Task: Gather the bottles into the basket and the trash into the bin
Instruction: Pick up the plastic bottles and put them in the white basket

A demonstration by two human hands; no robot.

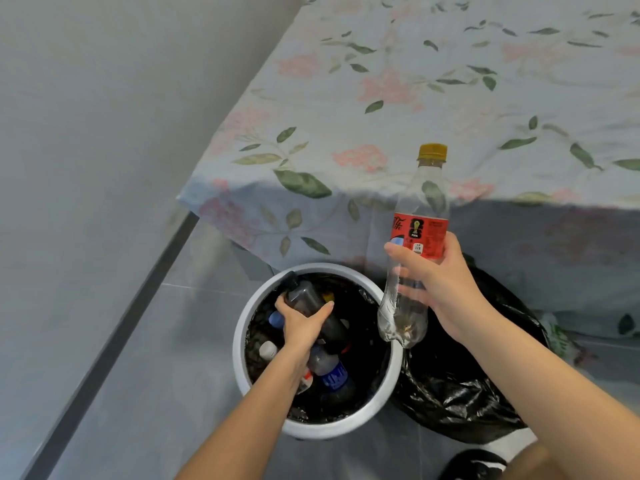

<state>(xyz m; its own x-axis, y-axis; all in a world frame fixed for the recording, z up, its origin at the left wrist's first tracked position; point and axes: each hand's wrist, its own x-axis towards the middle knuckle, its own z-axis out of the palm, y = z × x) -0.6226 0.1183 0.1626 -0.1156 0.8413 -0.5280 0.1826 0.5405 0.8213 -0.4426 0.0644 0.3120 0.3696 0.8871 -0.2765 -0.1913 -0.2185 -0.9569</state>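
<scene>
Wall (86, 116): plain grey, far left of both hands.
Bed (398, 98): floral sheet in pale blue, pink and green, above and beyond the fingers; its edge hangs down behind the basket.
Floor (166, 375): grey tiles with a dark strip along the wall.
Black bag (460, 393): crinkled plastic, below the right hand, touching the basket's right side.
Basket (242, 368): round, white rim, dark lining, several bottles inside, under the left hand.
Clear bottle (420, 216): red label, yellow cap; long axis near upright, cap pointing up toward the bed; right hand (440, 282) fingers wrapped round its middle.
Dark bottle (306, 299): long axis slanted, cap end up-left; left hand (301, 323) fingers gripping it inside the basket.
</scene>
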